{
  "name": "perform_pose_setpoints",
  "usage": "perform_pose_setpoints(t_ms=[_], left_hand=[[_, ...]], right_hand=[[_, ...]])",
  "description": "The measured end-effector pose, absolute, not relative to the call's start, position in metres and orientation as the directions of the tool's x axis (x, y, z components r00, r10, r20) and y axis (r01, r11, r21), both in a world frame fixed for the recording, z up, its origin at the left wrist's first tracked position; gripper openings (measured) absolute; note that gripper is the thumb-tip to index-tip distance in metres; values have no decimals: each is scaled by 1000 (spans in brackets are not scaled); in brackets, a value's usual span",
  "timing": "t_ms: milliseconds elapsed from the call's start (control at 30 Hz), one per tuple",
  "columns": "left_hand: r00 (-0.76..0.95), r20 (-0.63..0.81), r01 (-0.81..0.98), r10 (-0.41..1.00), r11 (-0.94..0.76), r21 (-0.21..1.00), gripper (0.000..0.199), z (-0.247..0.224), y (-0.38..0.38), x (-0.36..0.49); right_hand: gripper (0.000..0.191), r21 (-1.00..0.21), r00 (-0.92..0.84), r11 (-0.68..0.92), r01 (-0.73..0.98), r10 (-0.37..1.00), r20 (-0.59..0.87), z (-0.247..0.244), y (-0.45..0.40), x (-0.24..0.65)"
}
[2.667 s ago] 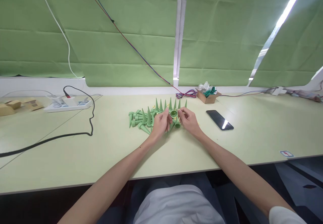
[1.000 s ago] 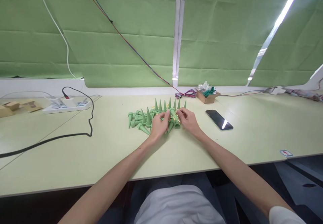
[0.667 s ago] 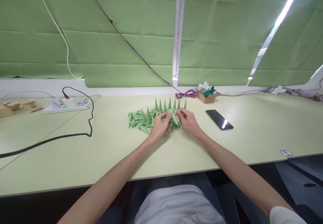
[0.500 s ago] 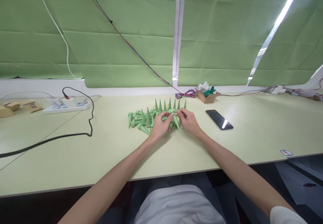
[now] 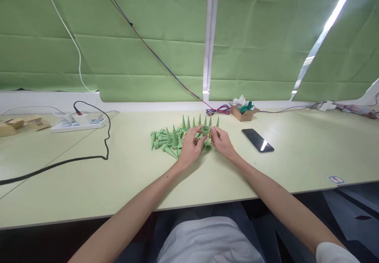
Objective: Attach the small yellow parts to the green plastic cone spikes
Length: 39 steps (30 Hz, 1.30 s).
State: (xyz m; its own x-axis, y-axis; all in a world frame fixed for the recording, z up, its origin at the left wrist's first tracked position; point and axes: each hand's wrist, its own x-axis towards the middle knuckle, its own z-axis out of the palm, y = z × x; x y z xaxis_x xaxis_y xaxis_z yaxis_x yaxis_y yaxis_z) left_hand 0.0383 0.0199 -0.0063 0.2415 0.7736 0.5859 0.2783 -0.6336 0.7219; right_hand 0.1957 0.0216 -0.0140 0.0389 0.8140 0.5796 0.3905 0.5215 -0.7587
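Observation:
My left hand (image 5: pixel 191 146) grips a green plant watering spike (image 5: pixel 205 130) between thumb and fingers, its round hollow end turned up toward me. Close on its right, my right hand (image 5: pixel 221 141) has thumb and forefinger pinched together at the spike's rim. What they hold, if anything, is too small to make out. Several more green spikes (image 5: pixel 167 149) lie in a loose pile left of my hands. Behind my hands, a row of spikes (image 5: pixel 188 122) stands with points up. Small yellow pieces show among them, partly hidden by my fingers.
A black phone (image 5: pixel 257 140) lies to the right. Behind it stands a small cardboard box (image 5: pixel 243 115) with clear plastic and green material, beside coiled wires (image 5: pixel 220 109). At left are a white power strip (image 5: pixel 79 124), a black cable (image 5: pixel 107 136) and brown cardboard pieces (image 5: pixel 37 123).
The spike in my left hand has turned from pointing down toward me to showing its open end upward. My right hand has stayed close beside it.

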Motion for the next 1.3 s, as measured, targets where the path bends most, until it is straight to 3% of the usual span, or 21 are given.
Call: perform_pose_setpoints(t_ms=[133, 233, 367, 467, 667, 867, 1300], left_hand=[[213, 548, 248, 809, -587, 771, 40, -4, 17, 40], [181, 466, 164, 866, -494, 854, 29, -1, 16, 39], [254, 292, 41, 922, -312, 949, 56, 3, 17, 38], [264, 207, -23, 942, -209, 978, 62, 3, 19, 39], [314, 159, -68, 936, -145, 987, 55, 3, 20, 40], [407, 185, -51, 895, -180, 982, 49, 1, 18, 37], [402, 441, 128, 802, -526, 840, 44, -4, 14, 41]], right_hand=[[43, -770, 52, 521, 369, 815, 576, -13, 22, 195], [43, -774, 74, 523, 357, 810, 582, -12, 20, 196], [40, -761, 56, 540, 359, 802, 595, -9, 17, 196], [38, -744, 4, 544, 388, 806, 592, -9, 15, 195], [37, -750, -23, 534, 390, 820, 572, -11, 16, 195], [41, -750, 2, 517, 413, 823, 568, -10, 18, 198], [45, -688, 18, 503, 524, 801, 599, -5, 17, 200]])
